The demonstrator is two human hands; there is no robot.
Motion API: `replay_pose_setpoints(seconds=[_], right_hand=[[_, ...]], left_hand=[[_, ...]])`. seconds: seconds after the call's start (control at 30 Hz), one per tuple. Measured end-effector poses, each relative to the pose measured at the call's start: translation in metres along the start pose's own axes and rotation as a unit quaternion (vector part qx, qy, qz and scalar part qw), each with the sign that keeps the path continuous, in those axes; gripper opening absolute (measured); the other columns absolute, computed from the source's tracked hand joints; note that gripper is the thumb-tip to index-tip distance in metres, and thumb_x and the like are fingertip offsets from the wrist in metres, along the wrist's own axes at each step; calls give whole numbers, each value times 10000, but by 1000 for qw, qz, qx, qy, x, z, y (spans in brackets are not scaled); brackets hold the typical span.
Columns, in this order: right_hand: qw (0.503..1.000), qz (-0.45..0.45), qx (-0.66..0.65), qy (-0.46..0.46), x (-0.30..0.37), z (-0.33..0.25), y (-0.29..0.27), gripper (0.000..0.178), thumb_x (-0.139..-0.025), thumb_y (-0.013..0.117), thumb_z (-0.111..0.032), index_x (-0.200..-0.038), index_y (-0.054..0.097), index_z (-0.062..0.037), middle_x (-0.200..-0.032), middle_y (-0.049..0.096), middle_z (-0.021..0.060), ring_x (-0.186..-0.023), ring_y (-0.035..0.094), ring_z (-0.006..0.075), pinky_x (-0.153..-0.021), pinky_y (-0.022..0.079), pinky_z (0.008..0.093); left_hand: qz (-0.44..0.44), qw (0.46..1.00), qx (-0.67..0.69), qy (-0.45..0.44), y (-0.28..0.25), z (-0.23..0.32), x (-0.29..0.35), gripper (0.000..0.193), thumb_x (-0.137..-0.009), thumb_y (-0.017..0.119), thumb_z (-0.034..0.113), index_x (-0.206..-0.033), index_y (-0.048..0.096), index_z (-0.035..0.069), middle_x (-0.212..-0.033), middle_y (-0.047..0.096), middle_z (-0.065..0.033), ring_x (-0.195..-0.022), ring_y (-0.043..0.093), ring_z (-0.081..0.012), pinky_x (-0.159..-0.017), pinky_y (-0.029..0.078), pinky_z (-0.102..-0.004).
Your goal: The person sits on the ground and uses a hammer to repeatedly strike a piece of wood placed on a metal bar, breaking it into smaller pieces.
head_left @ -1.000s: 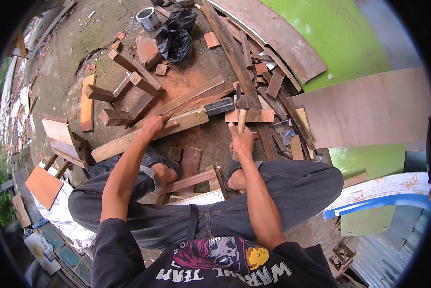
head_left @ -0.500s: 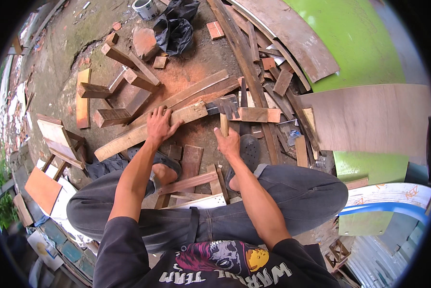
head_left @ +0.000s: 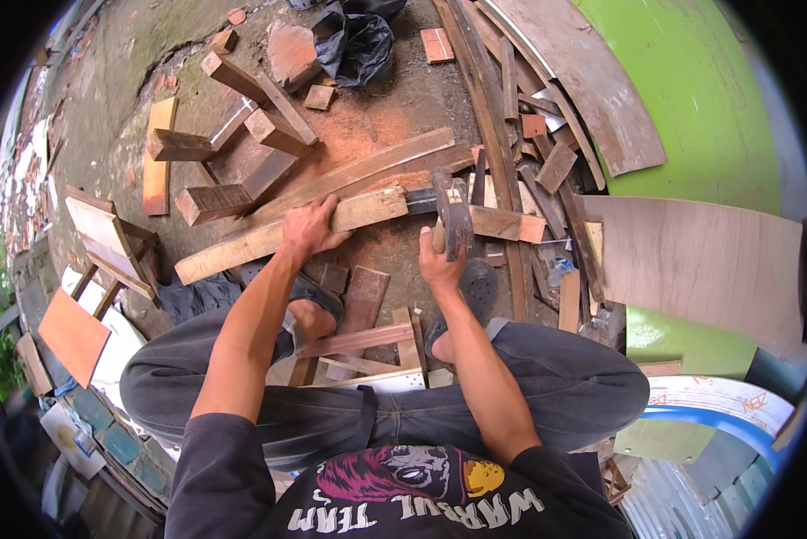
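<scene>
My left hand is wrapped over the top of a long pale wooden beam, which lies slantwise across the ground in front of my feet. In my right hand is the short wooden handle of a hammer. Its dark, long head is raised just right of the beam's end. A dark flat piece shows between the beam's right end and the hammer head; I cannot tell what it is. Beyond the head lies a shorter wooden block.
Several upright wooden posts stand at the left, beside a small wooden frame. A black plastic bag and a stone lie farther off. Scrap wood and a green panel fill the right. A wooden frame sits between my feet.
The hammer head, blurred over the dark piece before, is now lifted, turned and farther right. My left hand stays on the beam. The whole view has shifted slightly.
</scene>
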State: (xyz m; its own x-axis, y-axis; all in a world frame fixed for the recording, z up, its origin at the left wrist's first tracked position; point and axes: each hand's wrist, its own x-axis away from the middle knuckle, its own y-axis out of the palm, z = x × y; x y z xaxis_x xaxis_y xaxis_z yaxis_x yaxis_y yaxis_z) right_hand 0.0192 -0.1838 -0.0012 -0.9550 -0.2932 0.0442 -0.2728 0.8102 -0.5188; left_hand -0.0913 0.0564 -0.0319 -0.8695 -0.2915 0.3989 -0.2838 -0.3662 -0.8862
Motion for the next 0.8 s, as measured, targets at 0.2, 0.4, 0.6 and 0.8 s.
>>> replay_pose_setpoints(seconds=[0.2, 0.4, 0.6, 0.8], right_hand=[[973, -100, 85, 190, -13, 23, -1, 340, -839, 647, -309, -828, 639, 31, -753, 653, 255, -728, 659, 436, -684, 504, 474], [997, -18, -36, 66, -25, -28, -22, 274, -869, 665, -233, -955, 634, 25, -796, 628, 246, -757, 654, 409, -691, 499, 430], [986, -73, 87, 120, -9, 5, 3, 276, -852, 634, -243, -872, 646, 32, -731, 644, 246, -734, 657, 443, -692, 506, 476], [994, -65, 35, 81, -34, -39, -25, 293, -861, 651, -261, -846, 639, 31, -708, 640, 242, -717, 672, 416, -666, 504, 452]], left_hand=[[-4, 1000, -3, -3, 5, 1, -2, 719, -729, 720, 567, -1293, 538, 160, -983, 705, -184, -878, 699, -370, -722, 547, -473], [15, 1000, -6, 0, 10, -3, 1, 727, -727, 724, 560, -1303, 528, 162, -998, 707, -183, -862, 701, -376, -715, 546, -474], [10, 1000, -9, 3, 7, -1, -2, 740, -718, 733, 555, -1310, 526, 163, -1017, 706, -181, -870, 704, -370, -714, 550, -472], [25, 1000, -12, -2, 14, -3, 4, 740, -713, 748, 533, -1305, 524, 149, -1046, 703, -175, -881, 707, -360, -722, 556, -468]])
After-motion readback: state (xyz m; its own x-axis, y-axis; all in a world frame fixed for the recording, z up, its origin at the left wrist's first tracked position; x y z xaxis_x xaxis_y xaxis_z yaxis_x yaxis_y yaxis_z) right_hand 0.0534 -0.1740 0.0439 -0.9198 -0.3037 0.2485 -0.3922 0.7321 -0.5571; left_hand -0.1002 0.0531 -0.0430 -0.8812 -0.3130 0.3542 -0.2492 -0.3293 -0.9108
